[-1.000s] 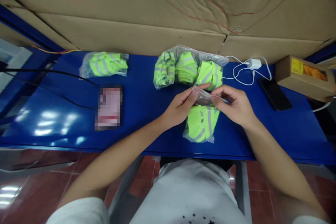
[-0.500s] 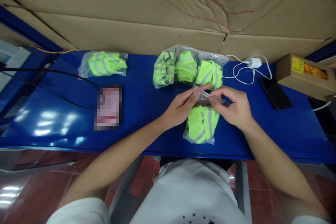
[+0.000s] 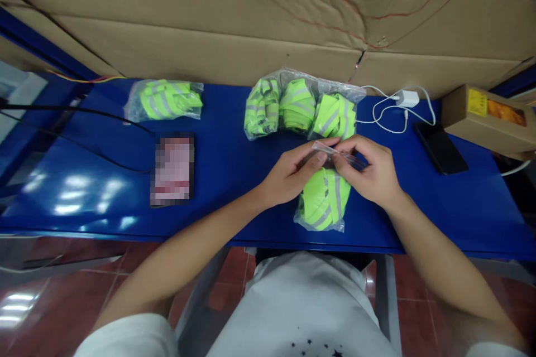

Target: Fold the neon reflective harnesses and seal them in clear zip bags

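Note:
A clear plastic bag holding folded neon yellow-green strap with grey reflective stripes lies near the front of the blue table. My left hand pinches the bag's top edge between thumb and fingers. Close beside it, my right hand grips the same edge, its thumb nearly meeting the left thumb. Just beyond my hands stand three similar filled bags: a left one, a middle one and a right one, partly hidden by my fingers.
Another filled bag lies at the back left. Nearer is a pixelated device with black cables. To the right are a white charger with its cable, a black phone and a cardboard box. Cardboard lines the back.
My left hand has slid right along the bag's top edge, bringing the thumbs closer together. The bag has shifted very slightly right; the other things stay in place.

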Demonstrator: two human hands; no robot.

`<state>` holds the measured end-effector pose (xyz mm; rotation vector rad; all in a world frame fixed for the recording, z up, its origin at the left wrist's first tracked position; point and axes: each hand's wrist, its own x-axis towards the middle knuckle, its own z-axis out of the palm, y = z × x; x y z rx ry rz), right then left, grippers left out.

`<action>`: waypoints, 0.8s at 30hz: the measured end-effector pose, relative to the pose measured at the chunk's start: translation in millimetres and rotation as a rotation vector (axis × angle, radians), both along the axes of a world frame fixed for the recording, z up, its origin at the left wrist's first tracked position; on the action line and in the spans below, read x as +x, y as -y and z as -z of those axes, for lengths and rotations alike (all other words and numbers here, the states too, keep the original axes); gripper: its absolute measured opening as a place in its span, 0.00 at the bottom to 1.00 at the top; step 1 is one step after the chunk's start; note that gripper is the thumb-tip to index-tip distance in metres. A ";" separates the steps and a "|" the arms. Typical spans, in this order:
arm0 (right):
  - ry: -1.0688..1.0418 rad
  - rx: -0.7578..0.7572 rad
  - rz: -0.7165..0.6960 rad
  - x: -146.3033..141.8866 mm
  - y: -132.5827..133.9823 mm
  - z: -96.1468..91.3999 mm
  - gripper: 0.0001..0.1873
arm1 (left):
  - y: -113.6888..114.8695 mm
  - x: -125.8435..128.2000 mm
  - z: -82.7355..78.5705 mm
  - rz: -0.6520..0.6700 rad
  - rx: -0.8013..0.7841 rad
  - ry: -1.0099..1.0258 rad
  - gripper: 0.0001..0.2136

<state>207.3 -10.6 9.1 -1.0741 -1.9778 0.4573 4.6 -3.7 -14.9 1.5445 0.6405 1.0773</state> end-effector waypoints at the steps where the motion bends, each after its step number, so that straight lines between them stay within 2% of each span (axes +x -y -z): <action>1: -0.003 0.016 0.000 -1.0 0.1 0.4 0.00 | -0.2 0.1 1.1 -0.014 0.007 0.004 0.20; 8: -0.020 0.034 0.020 -6.0 3.3 2.2 0.04 | -1.9 0.8 4.6 -0.132 0.009 0.023 0.10; 17: 0.025 0.089 0.001 -8.3 3.1 9.1 0.05 | -0.5 1.3 6.6 -0.182 -0.007 -0.018 0.11; 24: 0.033 0.050 0.037 -9.8 2.1 11.2 0.03 | -4.0 0.6 7.2 -0.184 -0.008 -0.021 0.09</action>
